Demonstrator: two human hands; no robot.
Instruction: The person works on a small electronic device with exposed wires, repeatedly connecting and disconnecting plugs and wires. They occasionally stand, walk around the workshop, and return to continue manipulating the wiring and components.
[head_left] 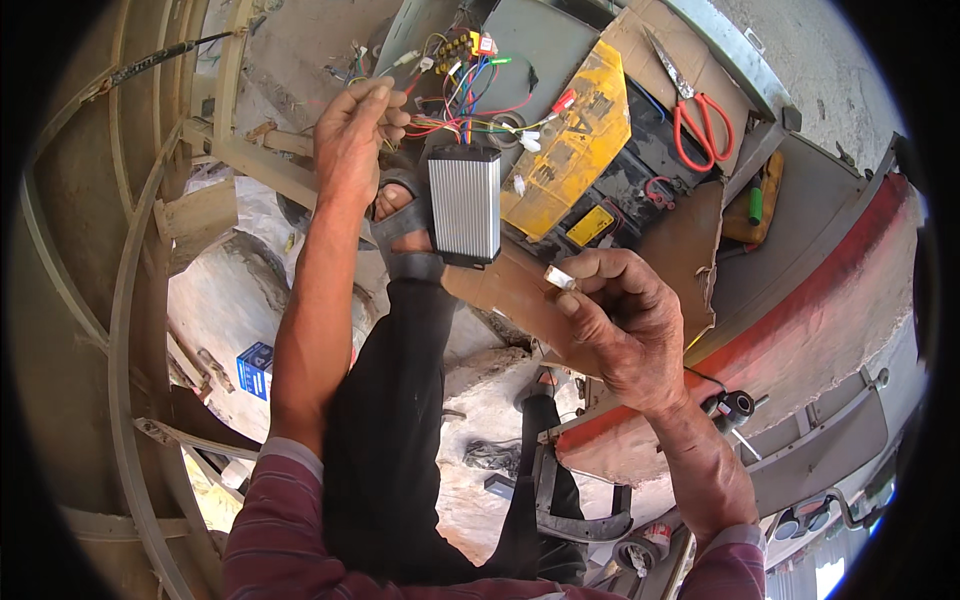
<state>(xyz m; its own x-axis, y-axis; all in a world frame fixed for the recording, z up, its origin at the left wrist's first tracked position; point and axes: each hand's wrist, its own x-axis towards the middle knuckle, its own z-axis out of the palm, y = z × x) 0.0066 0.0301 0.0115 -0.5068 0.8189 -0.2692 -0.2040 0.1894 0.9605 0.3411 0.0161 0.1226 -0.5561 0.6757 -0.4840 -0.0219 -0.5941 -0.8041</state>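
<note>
White connector-like piece (560,278) sits pinched between thumb and forefinger of the right hand (640,330); I judge it light, stiff, best held by its sides. My left hand (352,128) curls near the coloured wires (466,118); I cannot tell whether its fingers grasp any.
</note>
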